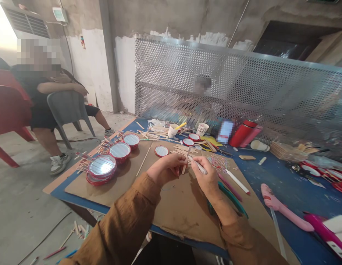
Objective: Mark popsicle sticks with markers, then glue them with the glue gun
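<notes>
My left hand (171, 165) pinches a thin wooden craft stick (185, 165) that stands roughly upright over the cardboard. Close beside it, my right hand (206, 177) grips a white pen-like tool (200, 168), its tip near the stick; whether it touches I cannot tell. Short stick pieces show between the two hands. Behind them lie loose craft sticks (184, 149) and a pile of coloured rubber bands (217, 162). Under my right forearm, partly hidden, is a teal ring-shaped object (231, 200).
Red-rimmed round pieces with sticks (102, 167) stand at left on the cardboard (176, 217). A pink glue gun (287, 213) and a magenta tool (322, 230) lie right. Paper cups (173, 131) and a red bottle (242, 133) stand at the back. A seated person (44, 92) is at left.
</notes>
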Available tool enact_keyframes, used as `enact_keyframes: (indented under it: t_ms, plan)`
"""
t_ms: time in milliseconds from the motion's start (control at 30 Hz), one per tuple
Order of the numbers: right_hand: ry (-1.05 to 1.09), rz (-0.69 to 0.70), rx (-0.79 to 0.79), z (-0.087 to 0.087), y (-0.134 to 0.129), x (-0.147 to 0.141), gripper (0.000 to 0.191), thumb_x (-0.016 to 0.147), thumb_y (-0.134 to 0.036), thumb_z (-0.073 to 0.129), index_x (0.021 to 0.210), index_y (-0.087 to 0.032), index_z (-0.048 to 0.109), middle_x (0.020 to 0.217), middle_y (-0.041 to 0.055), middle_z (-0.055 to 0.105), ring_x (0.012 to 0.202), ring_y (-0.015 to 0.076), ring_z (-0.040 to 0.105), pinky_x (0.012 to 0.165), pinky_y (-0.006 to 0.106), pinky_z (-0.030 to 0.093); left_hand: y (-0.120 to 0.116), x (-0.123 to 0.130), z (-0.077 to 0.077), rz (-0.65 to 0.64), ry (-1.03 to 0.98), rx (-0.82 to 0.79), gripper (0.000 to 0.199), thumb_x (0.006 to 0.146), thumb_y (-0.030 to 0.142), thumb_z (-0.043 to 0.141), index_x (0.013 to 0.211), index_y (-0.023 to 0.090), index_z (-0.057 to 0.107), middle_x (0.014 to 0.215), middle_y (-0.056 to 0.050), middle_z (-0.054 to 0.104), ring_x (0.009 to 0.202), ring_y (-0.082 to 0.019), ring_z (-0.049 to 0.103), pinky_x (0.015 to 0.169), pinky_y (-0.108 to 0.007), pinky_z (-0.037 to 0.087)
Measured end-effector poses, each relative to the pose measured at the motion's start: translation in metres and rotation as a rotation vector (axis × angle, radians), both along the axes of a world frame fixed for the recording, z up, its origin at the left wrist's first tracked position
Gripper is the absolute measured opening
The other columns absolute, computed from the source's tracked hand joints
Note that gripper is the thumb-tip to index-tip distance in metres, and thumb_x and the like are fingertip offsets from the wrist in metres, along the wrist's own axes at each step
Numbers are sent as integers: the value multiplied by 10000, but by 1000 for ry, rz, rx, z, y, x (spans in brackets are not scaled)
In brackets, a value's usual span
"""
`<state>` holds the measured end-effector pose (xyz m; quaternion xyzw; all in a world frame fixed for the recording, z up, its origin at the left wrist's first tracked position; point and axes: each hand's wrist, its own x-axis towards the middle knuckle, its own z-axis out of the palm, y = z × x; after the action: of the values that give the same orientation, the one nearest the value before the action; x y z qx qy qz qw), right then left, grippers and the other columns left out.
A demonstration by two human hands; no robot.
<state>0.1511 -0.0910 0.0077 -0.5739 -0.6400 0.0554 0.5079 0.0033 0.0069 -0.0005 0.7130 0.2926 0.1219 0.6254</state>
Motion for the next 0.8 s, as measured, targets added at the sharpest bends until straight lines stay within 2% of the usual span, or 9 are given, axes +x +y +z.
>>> enact_keyframes:
  t_ms: [167, 367, 567, 800]
  plan:
    - [11, 6, 15, -1, 0, 1, 204, 841, -412, 574, 871, -219, 632, 773, 31, 725, 690, 172, 663, 646, 271, 508, -1, 1, 1, 2, 4, 21, 364, 898, 453, 591, 701, 159, 504, 566, 15, 595, 411, -89, 547, 479, -210, 455]
    - [19, -1, 13, 0, 1, 1, 211, 842, -414, 570, 870, -214, 632, 773, 31, 720, 692, 175, 659, 649, 275, 510, -1, 1, 1, 5, 38, 19, 307, 939, 379, 525, 725, 160, 504, 574, 20, 598, 425, -81, 538, 502, -209, 473]
    - [-20, 13, -4, -1, 0, 0, 179, 853, -389, 585, 878, -221, 638, 785, 28, 731, 697, 177, 665, 671, 281, 517, -1, 1, 2, 2, 21, 13, 368, 912, 471, 570, 725, 166, 486, 582, 20, 605, 421, -84, 544, 490, -205, 457]
    - [47, 10, 24, -4, 2, 1, 198, 841, -405, 590, 893, -219, 636, 792, 31, 729, 704, 180, 680, 658, 282, 527, -4, 0, 5, 16, 51, 28, 287, 944, 331, 485, 722, 153, 521, 588, 5, 598, 428, -96, 534, 508, -239, 467]
